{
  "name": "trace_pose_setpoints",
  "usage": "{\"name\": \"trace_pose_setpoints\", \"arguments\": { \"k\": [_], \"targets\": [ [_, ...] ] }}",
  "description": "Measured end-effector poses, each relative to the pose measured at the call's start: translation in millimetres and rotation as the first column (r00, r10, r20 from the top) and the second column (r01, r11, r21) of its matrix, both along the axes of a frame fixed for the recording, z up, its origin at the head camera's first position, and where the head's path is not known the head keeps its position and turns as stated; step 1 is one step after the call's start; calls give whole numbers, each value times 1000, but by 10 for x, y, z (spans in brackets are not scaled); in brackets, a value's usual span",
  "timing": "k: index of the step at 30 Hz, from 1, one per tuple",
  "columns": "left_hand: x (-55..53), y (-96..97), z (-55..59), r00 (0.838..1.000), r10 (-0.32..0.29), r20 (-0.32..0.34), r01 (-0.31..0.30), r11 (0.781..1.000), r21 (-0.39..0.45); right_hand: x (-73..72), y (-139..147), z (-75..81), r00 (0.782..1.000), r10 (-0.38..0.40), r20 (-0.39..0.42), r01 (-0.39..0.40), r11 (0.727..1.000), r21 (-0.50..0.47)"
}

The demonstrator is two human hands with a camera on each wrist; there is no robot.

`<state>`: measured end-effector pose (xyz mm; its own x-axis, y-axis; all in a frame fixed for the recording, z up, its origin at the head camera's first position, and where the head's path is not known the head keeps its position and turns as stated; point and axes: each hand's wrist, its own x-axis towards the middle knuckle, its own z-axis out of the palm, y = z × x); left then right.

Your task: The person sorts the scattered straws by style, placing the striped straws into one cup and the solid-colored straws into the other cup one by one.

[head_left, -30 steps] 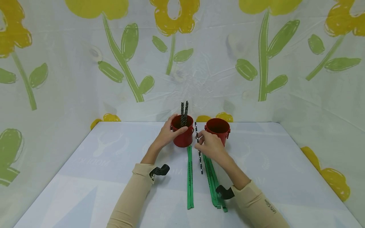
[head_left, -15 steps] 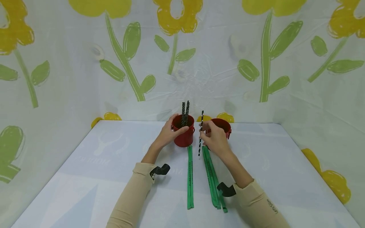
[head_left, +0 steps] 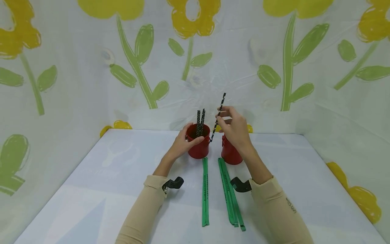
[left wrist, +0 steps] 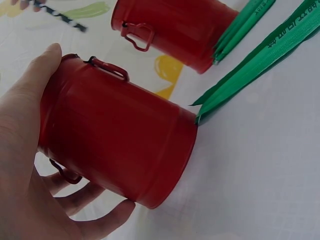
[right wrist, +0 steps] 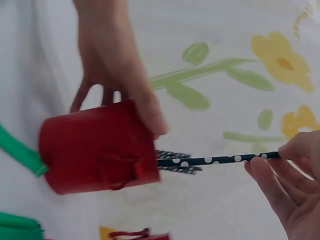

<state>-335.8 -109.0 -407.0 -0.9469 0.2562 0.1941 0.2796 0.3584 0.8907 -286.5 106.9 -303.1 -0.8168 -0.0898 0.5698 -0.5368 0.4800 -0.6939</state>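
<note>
My left hand (head_left: 179, 145) holds the left red bucket (head_left: 198, 151) at its rim and side, as the left wrist view also shows. Inside that bucket stand several black straws (head_left: 198, 123) with small white dots. Between thumb and fingertips, my right hand (head_left: 234, 127) pinches one black straw (right wrist: 212, 160) with larger white dots. The straw slants in the air, its lower end near the right side of the left bucket's rim in the head view. A second red bucket (head_left: 231, 154) stands to the right, its top hidden behind the right hand.
One slim green packet (head_left: 205, 193) with dark lettering lies in front of the left bucket. Several more green packets (head_left: 230, 196) lie by the right bucket on the white table (head_left: 122, 189). A flower-printed sheet (head_left: 231, 61) hangs behind.
My right hand has risen with the pinched straw, from low beside the buckets to above the right one. The straw's lower end has come up to rim height. The left hand stays on its bucket.
</note>
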Motion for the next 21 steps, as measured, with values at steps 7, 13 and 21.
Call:
{"name": "trace_pose_setpoints", "arguments": {
  "k": [7,13,21],
  "targets": [
    [82,16,147,999,-16,30,16,1000,4,-87,-133,277,1000,9,-17,-9,1000,-6],
    [242,20,334,998,-42,36,42,999,-2,-175,-189,242,997,46,62,-43,998,-48],
    [270,25,357,998,-42,41,42,999,1,-251,-244,32,980,50,190,-44,998,-36]
  ]
}}
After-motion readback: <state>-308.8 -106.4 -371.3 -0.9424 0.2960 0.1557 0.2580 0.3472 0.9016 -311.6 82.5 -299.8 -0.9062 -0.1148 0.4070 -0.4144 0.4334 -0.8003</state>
